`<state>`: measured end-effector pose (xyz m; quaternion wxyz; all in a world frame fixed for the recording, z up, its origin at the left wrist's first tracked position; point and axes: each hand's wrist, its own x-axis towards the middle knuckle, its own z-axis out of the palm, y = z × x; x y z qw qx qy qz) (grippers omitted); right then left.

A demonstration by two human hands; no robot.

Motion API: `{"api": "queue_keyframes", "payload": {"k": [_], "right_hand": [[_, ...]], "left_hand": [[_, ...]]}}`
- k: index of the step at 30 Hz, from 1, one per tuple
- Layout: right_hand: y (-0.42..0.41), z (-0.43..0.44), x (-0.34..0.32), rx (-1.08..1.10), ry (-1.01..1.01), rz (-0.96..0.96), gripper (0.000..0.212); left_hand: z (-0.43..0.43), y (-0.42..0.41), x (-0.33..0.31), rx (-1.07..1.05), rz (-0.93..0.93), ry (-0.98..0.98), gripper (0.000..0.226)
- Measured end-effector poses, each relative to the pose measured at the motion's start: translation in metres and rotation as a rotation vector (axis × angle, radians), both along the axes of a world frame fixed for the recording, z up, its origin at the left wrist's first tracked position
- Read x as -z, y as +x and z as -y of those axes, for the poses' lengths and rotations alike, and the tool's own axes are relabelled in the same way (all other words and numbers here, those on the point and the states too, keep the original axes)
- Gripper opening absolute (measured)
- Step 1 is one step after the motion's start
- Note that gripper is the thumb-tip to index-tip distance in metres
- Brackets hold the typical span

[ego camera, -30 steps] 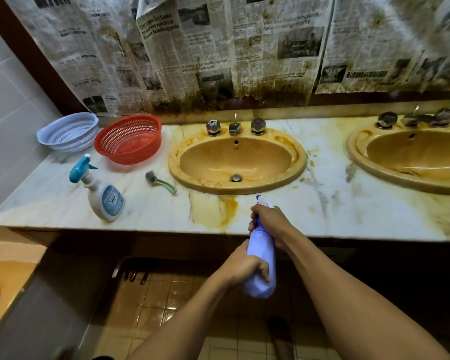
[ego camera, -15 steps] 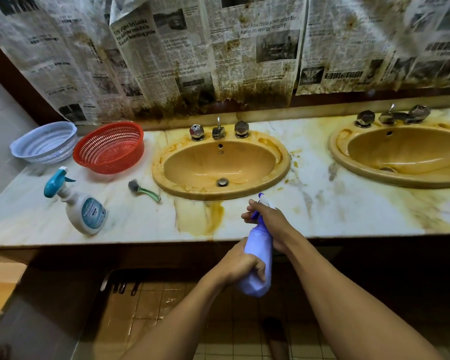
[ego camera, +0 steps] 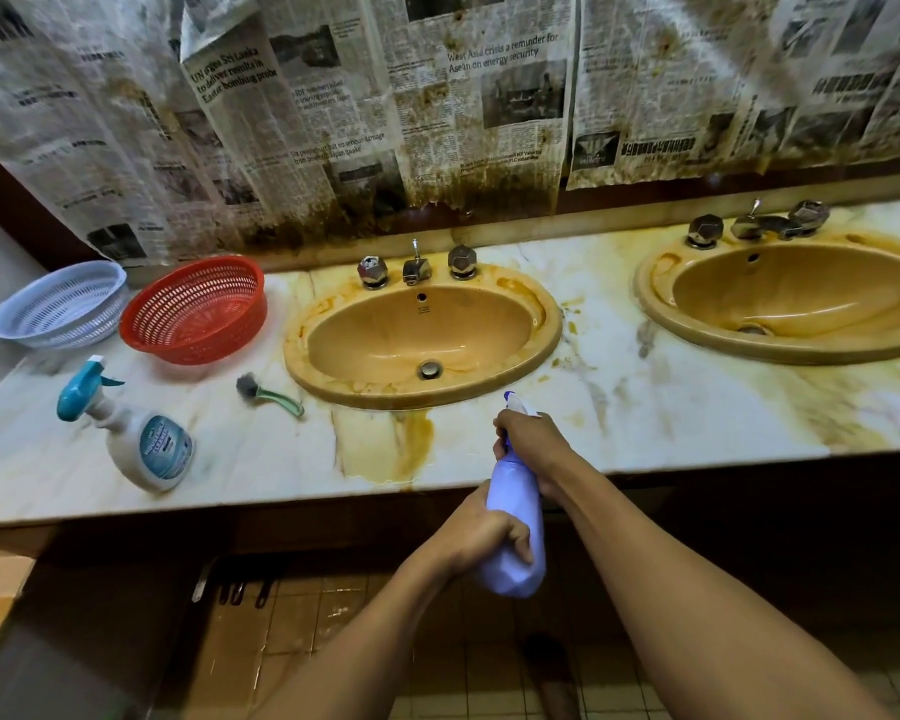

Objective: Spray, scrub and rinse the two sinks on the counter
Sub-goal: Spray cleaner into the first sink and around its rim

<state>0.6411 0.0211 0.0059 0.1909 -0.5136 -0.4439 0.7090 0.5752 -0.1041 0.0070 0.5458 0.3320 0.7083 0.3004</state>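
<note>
Two stained yellow-orange sinks are set in a marble counter: the left sink (ego camera: 333,371) straight ahead and the right sink (ego camera: 655,314) at the far right edge. I hold a lavender spray bottle (ego camera: 515,517) in front of the counter edge, below the left sink. My left hand (ego camera: 481,535) grips its body. My right hand (ego camera: 533,441) wraps its neck and trigger, nozzle tip pointing toward the left sink. A small green-handled scrub brush (ego camera: 268,394) lies left of that sink.
A white cleaner bottle with a teal trigger (ego camera: 141,444) stands at the counter's left. Behind it sit a red basket (ego camera: 196,311) and a pale blue basket (ego camera: 58,306). Stained newspaper (ego camera: 437,111) covers the wall. Each sink has taps (ego camera: 417,267) behind it.
The view has shifted a little, so the counter sits lower and further left in frame. Both hands keep the same grip on the lavender bottle, in about the same place.
</note>
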Motion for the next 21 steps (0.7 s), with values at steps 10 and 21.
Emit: {"api": "queue_keyframes", "payload": {"k": [10, 21], "right_hand": [[0.015, -0.018, 0.006, -0.002, 0.034, -0.192, 0.038], [0.020, -0.035, 0.002, 0.054, 0.001, -0.017, 0.019]], "left_hand": [[-0.016, -0.002, -0.009, 0.045, -0.075, -0.016, 0.060], [-0.035, 0.011, -0.007, 0.062, -0.043, -0.004, 0.070]]}}
